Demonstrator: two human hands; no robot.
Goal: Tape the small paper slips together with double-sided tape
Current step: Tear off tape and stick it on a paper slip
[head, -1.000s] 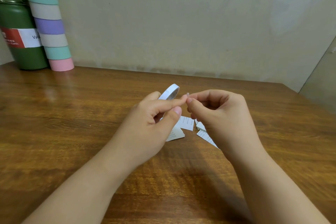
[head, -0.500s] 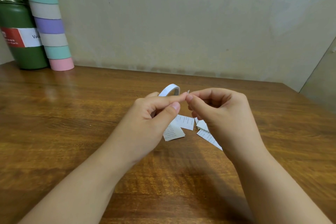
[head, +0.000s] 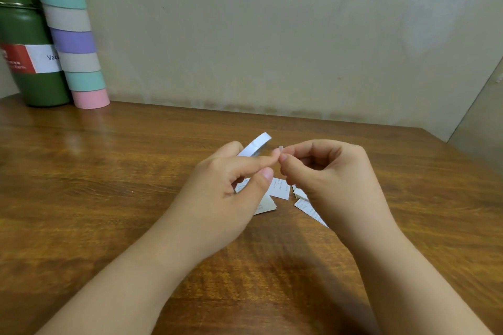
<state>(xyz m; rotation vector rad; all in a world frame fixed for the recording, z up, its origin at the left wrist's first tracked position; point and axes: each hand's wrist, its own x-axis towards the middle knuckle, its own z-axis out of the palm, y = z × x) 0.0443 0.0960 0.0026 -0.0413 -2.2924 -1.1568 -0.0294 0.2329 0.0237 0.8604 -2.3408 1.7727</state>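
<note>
counter (head: 109,198): you see glossy brown wood with darker grain streaks
tape roll (head: 257,144): white
paper slips (head: 280,189): white, with rows of tiny dark print
striped tube (head: 73,41), upper left of the frame: purple, mint, grey and pink bands
green container (head: 30,30): dark green, with a red and white label
wall (head: 272,35): mottled beige

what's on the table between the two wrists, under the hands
In the head view, several small printed paper slips lie scattered on the wooden table below the gap between the left hand and right hand. Nothing else shows there.
</note>
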